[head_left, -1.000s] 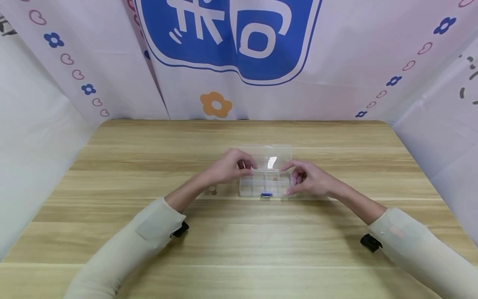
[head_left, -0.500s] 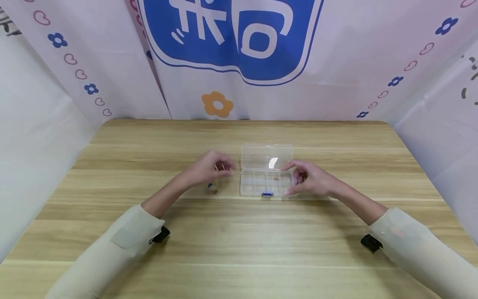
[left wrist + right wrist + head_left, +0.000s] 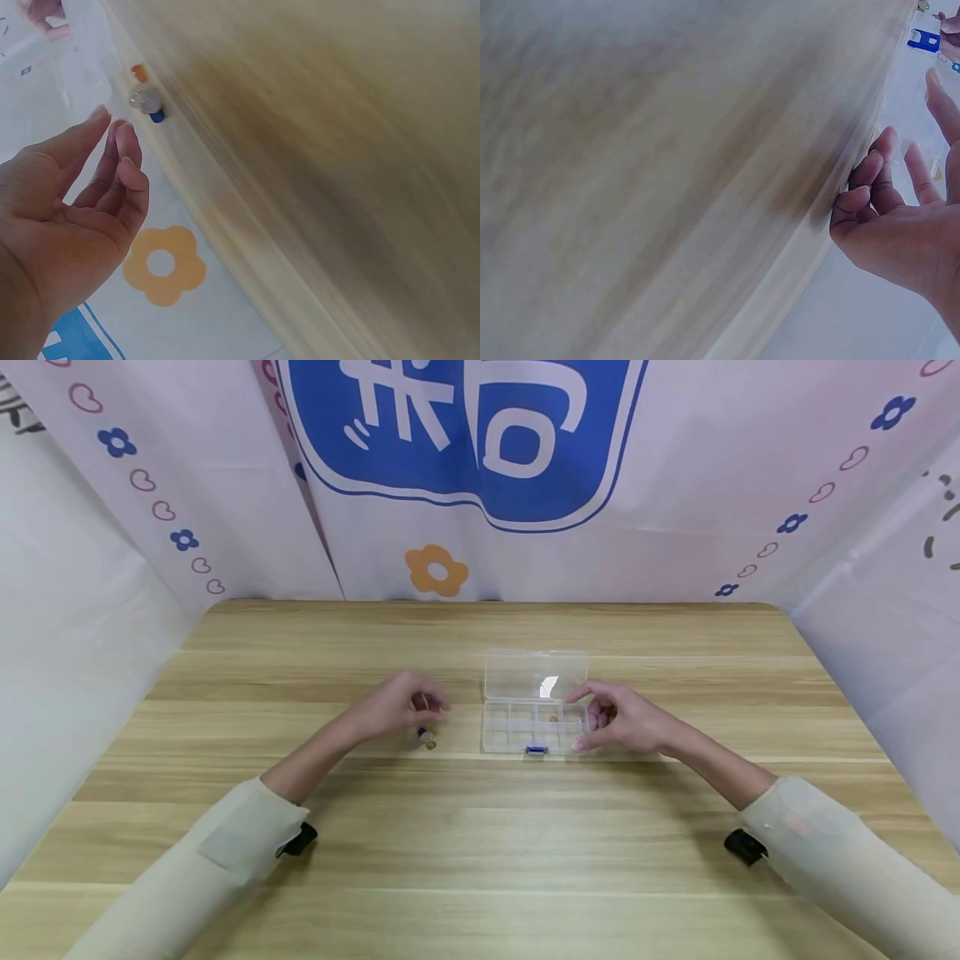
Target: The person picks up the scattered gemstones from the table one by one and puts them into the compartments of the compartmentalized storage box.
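Note:
A clear plastic compartment box (image 3: pixel 497 742) lies at mid-table with its lid (image 3: pixel 517 673) flipped back and a blue latch (image 3: pixel 537 750) in front. One small orange-brown piece (image 3: pixel 553 719) sits in a back-row compartment. My right hand (image 3: pixel 628 720) holds the box's right end, thumb at the front corner and index finger at the back. My left hand (image 3: pixel 392 703) hovers left of the box, fingers loosely bent, nothing visible between them. Close by its fingertips lie a dark blue piece (image 3: pixel 157 116), clear rounded pieces (image 3: pixel 145 98) and an orange piece (image 3: pixel 139 73); their kind is unclear.
The wooden tabletop (image 3: pixel 480 860) ends at a white printed cloth (image 3: pixel 360 543) hanging behind it. More white cloth (image 3: pixel 885 610) hangs along both sides. Each sleeve has a black device (image 3: pixel 746 847) strapped near the cuff.
My left hand has moved left from the box to beside the small loose pieces, uncovering the box's left end. My right hand has stayed at the right end.

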Motion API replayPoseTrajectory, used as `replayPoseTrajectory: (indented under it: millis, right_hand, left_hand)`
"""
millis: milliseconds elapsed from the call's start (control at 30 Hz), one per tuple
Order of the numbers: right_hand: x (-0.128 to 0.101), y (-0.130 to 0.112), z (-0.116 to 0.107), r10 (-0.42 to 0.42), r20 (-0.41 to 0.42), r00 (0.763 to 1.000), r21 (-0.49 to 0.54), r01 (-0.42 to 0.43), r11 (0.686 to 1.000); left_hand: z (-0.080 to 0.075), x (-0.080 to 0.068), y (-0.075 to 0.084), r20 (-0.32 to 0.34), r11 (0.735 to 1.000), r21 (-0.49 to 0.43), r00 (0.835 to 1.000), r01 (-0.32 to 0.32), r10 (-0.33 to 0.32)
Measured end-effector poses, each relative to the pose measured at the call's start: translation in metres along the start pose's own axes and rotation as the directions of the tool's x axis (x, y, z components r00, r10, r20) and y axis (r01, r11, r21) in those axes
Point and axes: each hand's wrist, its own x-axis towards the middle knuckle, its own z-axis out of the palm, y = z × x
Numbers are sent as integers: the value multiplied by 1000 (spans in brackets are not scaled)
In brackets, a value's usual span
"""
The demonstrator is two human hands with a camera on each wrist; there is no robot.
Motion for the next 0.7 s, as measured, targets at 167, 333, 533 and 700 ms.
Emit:
replayPoseTrajectory:
  millis: [167, 333, 533, 700]
  right_hand:
    - [0, -1, 0, 1, -1, 1000, -6, -1, 1000]
    - [0, 0, 0, 0, 1, 1000, -3, 0, 1000]
    - [0, 0, 0, 3, 2, 1000, -4, -3, 1000]
    - [0, 0, 0, 0, 1, 1000, -7, 0, 1000]
  left_hand:
    - [-1, -4, -8, 15, 999, 39, 1000, 13, -13]
    - [-2, -7, -11, 33, 998, 51, 999, 29, -30]
    - [-2, -8, -12, 55, 996, 83, 998, 21, -25]
    - [-2, -8, -11, 62, 996, 84, 997, 30, -35]
